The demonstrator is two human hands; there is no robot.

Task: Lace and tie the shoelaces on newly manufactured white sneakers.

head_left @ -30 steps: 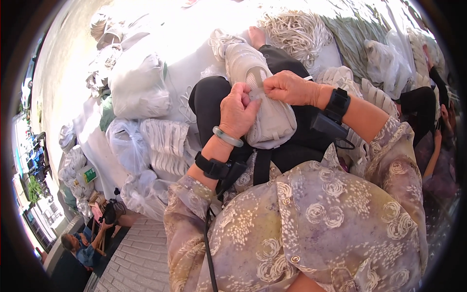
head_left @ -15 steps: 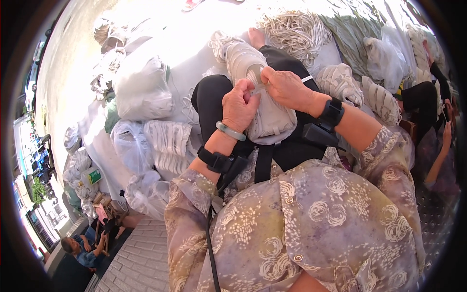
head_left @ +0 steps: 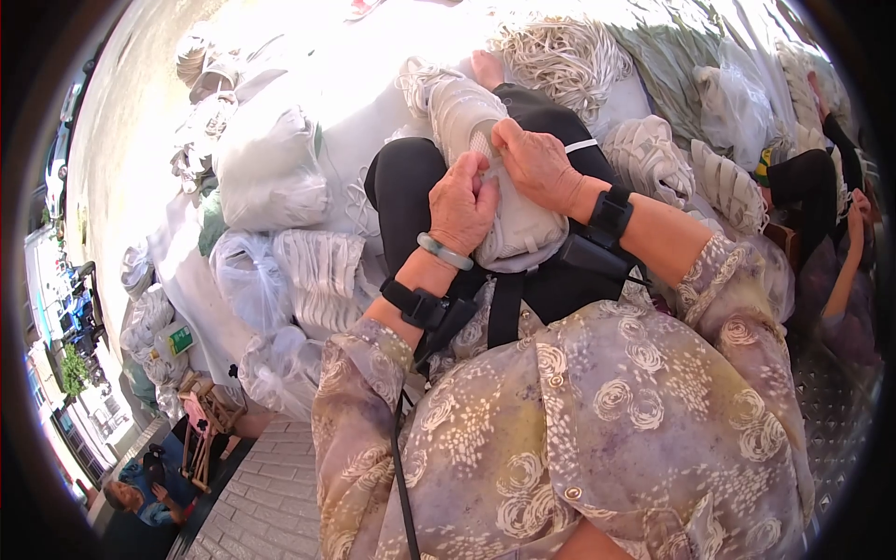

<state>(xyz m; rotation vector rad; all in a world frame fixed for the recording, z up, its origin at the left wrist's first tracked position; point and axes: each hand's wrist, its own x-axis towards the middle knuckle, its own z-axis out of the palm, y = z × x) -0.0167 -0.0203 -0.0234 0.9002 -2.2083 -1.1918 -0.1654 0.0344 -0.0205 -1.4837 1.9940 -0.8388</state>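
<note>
A pale grey-white shoe upper [head_left: 525, 220] lies across my lap, at the near end of a row of nested white uppers [head_left: 455, 105] that runs away between my knees. My left hand [head_left: 460, 207] is closed at the left edge of its front opening, thumb and fingers pinched together. On the other side my right hand [head_left: 538, 166] pinches the upper near the top of that opening. The fingertips of both hands nearly meet, and they cover whatever fine lace may lie between them.
A heap of white laces [head_left: 563, 61] lies beyond my right knee. More stacked uppers [head_left: 646, 159] stand to the right, beside a seated person [head_left: 821, 201]. Plastic-wrapped bundles [head_left: 269, 168] fill the left, with a small wooden chair [head_left: 207, 422] and another person [head_left: 149, 490] lower down.
My right hand has shifted slightly left and up along the upper, while my left hand stays nearly in place. At the lower left, the other person's arms have moved.
</note>
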